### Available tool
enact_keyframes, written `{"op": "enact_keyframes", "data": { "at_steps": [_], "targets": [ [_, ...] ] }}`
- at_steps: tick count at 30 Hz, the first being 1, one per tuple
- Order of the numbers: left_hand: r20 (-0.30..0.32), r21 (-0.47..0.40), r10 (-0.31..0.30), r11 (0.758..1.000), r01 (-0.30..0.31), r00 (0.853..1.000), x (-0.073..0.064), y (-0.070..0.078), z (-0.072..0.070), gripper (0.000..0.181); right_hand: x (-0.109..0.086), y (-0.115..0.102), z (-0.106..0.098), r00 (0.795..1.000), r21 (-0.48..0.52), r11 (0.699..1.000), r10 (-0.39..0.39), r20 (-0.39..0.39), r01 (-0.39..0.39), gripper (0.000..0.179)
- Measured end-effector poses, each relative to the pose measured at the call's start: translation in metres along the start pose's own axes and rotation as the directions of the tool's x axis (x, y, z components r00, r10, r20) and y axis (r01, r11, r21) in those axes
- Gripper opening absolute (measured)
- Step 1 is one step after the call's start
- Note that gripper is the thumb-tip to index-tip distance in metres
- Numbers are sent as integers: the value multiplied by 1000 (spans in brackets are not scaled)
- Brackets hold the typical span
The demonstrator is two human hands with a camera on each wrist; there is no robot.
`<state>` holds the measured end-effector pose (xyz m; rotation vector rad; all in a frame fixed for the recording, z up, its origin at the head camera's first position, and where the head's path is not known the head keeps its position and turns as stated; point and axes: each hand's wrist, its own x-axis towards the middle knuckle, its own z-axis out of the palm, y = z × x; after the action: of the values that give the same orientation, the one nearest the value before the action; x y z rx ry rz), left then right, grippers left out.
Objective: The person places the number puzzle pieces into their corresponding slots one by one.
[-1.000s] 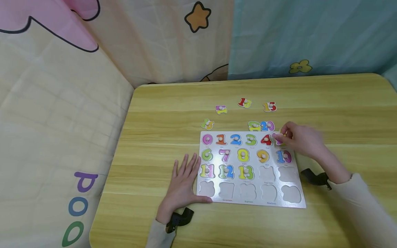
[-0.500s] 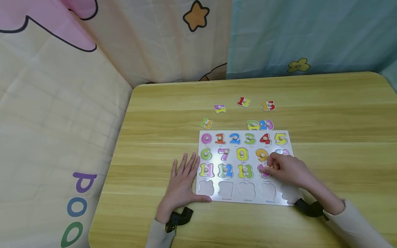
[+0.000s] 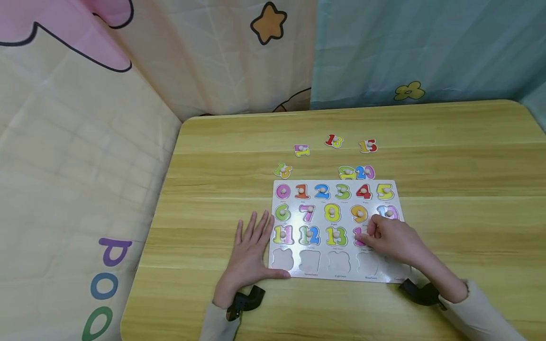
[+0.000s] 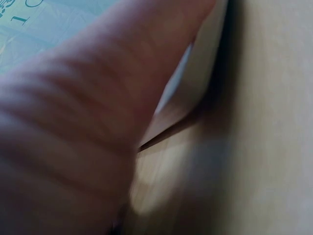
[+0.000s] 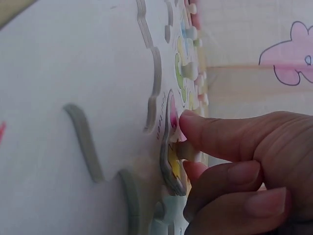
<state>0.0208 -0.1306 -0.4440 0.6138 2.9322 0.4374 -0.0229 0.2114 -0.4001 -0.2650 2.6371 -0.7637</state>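
Observation:
My right hand (image 3: 394, 239) pinches the small knob of a pink and yellow number 14 puzzle piece (image 5: 172, 147) between thumb and fingertips. The piece lies at the third-row recess labelled "Fourteen" on the white number puzzle board (image 3: 322, 201), and the hand covers most of it in the head view. My left hand (image 3: 251, 251) rests with straight, spread fingers along the board's left edge, its thumb over the near left corner. Numbers 0 to 13 sit in their recesses. Several bottom-row recesses show bare; the one right of 14 is hidden under the right hand.
Behind the board lie loose knobbed pieces: a 15 (image 3: 368, 146), a red and yellow 18 (image 3: 334, 141), a green and orange 16 (image 3: 283, 170), a turned purple and yellow piece (image 3: 302, 150), a turned green and yellow piece (image 3: 347, 172) and a 20 (image 3: 365, 172). Curtains stand behind the table (image 3: 222, 156).
My right hand has brought the 14 piece from the board's far right corner, over the 5, down to the third-row recess, then shifted only slightly. The left hand has stayed in place.

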Motion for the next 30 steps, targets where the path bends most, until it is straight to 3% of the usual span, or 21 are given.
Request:
{"op": "enact_keyframes", "data": {
  "at_steps": [17,22,24,27,30],
  "targets": [
    [1,19,-4,1000,4,1000,-3,-2,1,132,7,4,0,998,41,999,-10,57,8,33],
    [-3,18,-7,1000,7,1000,-3,-2,2,132,8,6,-2,996,-2,999,-54,65,54,34],
    [-2,14,-6,1000,6,1000,-3,-1,2,132,11,7,-7,990,-23,995,-93,101,96,35],
    [-2,5,-3,1000,3,1000,-1,-1,1,132,25,14,-23,966,68,986,-165,201,154,35],
    [1,0,-2,1000,2,1000,-1,0,1,132,53,29,-46,952,262,959,-178,248,111,31]
  ]
}}
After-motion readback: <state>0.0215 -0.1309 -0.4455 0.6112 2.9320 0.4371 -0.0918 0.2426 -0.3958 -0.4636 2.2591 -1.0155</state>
